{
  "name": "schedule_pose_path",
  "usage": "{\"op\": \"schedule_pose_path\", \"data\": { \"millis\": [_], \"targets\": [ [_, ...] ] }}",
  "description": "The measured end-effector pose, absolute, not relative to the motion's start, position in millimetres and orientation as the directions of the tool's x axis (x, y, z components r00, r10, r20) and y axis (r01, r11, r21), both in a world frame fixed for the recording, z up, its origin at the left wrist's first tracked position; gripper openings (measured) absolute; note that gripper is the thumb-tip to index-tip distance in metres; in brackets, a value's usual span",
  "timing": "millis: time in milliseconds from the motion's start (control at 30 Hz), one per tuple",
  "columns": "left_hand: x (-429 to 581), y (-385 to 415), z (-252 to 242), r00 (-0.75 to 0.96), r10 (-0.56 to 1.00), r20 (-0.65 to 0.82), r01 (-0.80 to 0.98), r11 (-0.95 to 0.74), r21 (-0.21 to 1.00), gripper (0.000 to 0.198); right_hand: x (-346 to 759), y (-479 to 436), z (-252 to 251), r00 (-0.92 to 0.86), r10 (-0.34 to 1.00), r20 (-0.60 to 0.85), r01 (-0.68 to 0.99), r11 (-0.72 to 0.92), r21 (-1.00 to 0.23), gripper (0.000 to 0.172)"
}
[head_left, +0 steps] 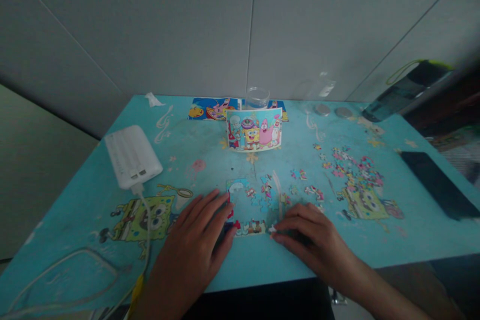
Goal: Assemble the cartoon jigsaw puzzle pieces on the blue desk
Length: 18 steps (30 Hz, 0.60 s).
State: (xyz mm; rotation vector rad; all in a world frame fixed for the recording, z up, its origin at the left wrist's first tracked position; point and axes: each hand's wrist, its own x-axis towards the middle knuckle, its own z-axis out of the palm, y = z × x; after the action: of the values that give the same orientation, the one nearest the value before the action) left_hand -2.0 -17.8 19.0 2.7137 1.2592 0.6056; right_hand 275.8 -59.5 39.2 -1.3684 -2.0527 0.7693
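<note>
My left hand lies with fingers spread over the left edge of a partly joined jigsaw puzzle, touching its lower left corner. At the bottom row's right end, my right hand pinches a small pale puzzle piece between thumb and fingers. Loose puzzle pieces lie inside the frame of joined pieces, and a few more pieces sit just right of it. Behind the puzzle a picture card of cartoon characters stands upright, leaning near a clear round jar.
A heap of loose pieces lies to the right, beside a black phone. On the left is a white power bank with a cable. A dark bottle and two round lids are at the back right.
</note>
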Motion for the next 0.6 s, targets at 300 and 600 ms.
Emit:
{"op": "schedule_pose_path", "data": {
  "millis": [300,600],
  "targets": [
    [-3.6,-16.3,16.4,0.584,0.742,0.328,0.706,-0.664,0.246,0.037,274.7,-59.3,41.1,-0.345,0.933,0.104,0.645,0.316,-0.696,0.012],
    [-5.0,-15.1,12.5,0.598,0.727,0.338,0.704,-0.678,0.212,0.038,274.8,-59.0,39.7,-0.353,0.929,0.110,0.669,0.333,-0.664,0.015]
  ]
}}
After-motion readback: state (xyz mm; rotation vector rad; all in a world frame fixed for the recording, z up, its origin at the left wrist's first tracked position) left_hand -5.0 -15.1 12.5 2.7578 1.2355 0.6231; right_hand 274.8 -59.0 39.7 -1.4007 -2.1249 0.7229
